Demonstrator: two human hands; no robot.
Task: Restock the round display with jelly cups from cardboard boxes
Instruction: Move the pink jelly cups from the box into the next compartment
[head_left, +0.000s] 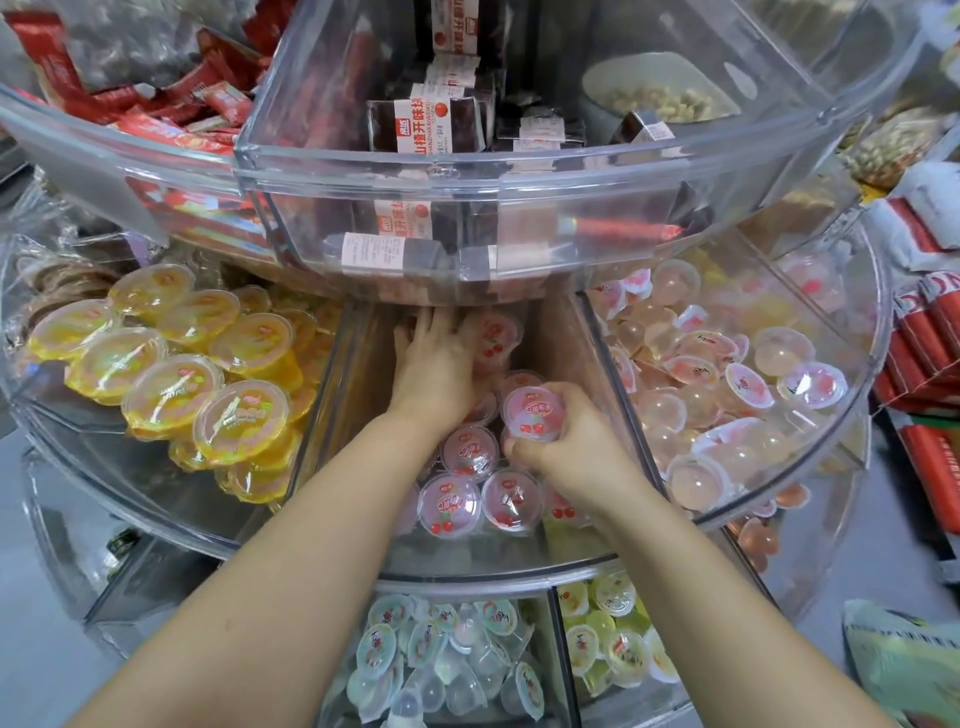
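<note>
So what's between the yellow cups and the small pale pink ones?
The head view shows the middle bin of pink cherry cups, with both hands in it.

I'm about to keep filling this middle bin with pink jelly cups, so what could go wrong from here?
1. The right hand grips a pink jelly cup above others already stacked; set down loosely, it might roll forward over the bin's front wall.
2. The left hand reaches deep under the upper tier, so it could knock against that rim.
3. The divider is low, so a cup could spill into the pale jelly cups alongside.
</note>
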